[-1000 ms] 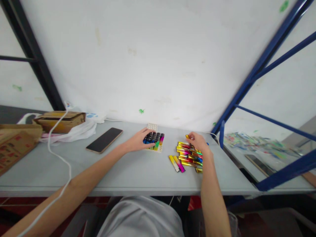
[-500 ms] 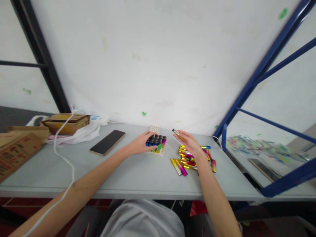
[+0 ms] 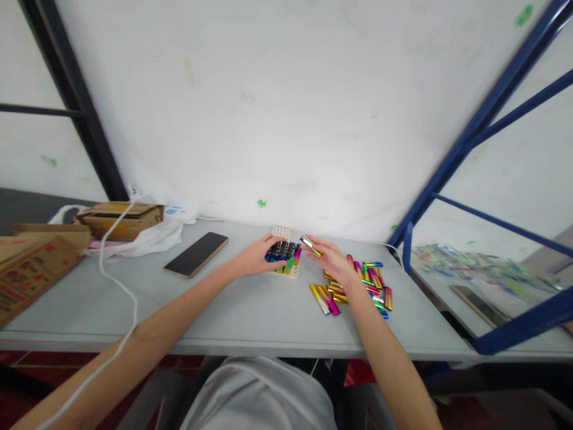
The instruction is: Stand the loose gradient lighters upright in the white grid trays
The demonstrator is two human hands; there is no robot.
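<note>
A white tray with a grid of holes lies on the table, with several shiny coloured lighters standing upright in it, black tops up. My left hand is closed around the left side of these lighters, thumb in front and fingers behind. Between the fingertips of my right hand is a gold lighter, tilted, just right of the tray and above the table. Below and to the right of that hand, a loose pile of metallic lighters is partly hidden by my right wrist.
A phone lies left of the tray. Farther left are cardboard boxes, a white plastic bag and a white cable running across my left forearm. A blue metal frame stands at the right, and a wall is behind.
My right hand has moved left with the gold lighter, from above the pile to the tray's right side. More of the pile shows now. My left hand stays at the lighters in the tray.
</note>
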